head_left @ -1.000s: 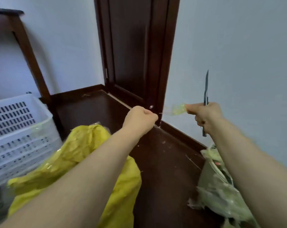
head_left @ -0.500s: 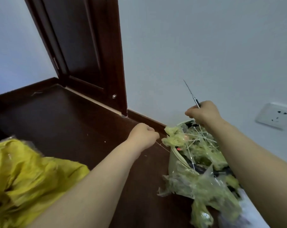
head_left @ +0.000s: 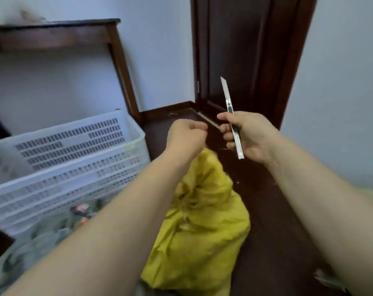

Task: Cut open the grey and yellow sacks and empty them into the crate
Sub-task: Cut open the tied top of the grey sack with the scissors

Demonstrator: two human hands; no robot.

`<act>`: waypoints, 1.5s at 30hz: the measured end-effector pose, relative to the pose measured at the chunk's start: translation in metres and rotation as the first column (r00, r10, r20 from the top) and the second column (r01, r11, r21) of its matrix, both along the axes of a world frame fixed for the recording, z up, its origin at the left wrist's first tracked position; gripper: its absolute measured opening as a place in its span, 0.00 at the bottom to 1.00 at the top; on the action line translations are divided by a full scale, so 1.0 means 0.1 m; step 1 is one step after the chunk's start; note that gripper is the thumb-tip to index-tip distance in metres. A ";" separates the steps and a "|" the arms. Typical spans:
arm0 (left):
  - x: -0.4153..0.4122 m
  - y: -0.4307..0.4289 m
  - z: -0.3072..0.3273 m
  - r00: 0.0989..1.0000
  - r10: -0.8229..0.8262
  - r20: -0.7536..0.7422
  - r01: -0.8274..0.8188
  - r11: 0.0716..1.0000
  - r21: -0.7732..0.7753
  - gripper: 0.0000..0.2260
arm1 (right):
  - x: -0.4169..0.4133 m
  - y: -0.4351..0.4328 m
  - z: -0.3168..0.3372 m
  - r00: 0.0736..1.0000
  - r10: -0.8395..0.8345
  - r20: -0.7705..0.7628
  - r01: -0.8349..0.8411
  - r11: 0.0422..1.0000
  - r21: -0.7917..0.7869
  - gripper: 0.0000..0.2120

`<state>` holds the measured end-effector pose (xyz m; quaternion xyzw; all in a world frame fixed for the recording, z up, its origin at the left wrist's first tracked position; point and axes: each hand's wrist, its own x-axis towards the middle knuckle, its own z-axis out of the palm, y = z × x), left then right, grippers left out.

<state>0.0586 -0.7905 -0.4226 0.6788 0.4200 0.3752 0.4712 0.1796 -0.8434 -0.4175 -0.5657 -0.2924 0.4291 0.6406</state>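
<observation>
A yellow sack (head_left: 202, 223) lies on the dark floor between my forearms, its bunched neck pointing away from me. A white slotted crate (head_left: 74, 154) stands to its left. Grey sack material (head_left: 21, 257) with small items lies blurred at the lower left in front of the crate. My right hand (head_left: 247, 135) grips a utility knife (head_left: 234, 135) above the sack's far end, blade out and pointing up. My left hand (head_left: 187, 135) is curled into a fist just left of it. I cannot tell whether it pinches anything thin.
A dark wooden table (head_left: 115, 50) stands against the wall behind the crate. A dark door (head_left: 245, 50) fills the corner ahead. Pale plastic scraps (head_left: 328, 280) lie on the floor at the lower right, by the right wall.
The view swung left, from the torn greenish bag by the right wall back to the yellow sack and crate. Both hands now hover over the sack's neck, close together.
</observation>
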 end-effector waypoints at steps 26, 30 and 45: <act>-3.98 0.18 -1.89 0.619 0.113 -0.777 -0.379 0.909 -0.170 0.42 | -3.35 0.84 -1.33 0.244 0.776 0.582 -0.208 0.628 -0.750 0.42; -4.23 0.20 -1.77 0.419 0.266 -0.868 -0.497 0.867 0.025 0.10 | -3.33 0.82 -1.41 0.160 0.784 0.599 -0.209 0.620 -0.756 0.20; -3.96 0.20 -1.58 0.750 -0.053 -0.660 -0.206 0.929 -0.309 0.35 | -3.22 0.95 -1.14 0.832 0.546 0.095 -0.499 0.813 -0.300 0.20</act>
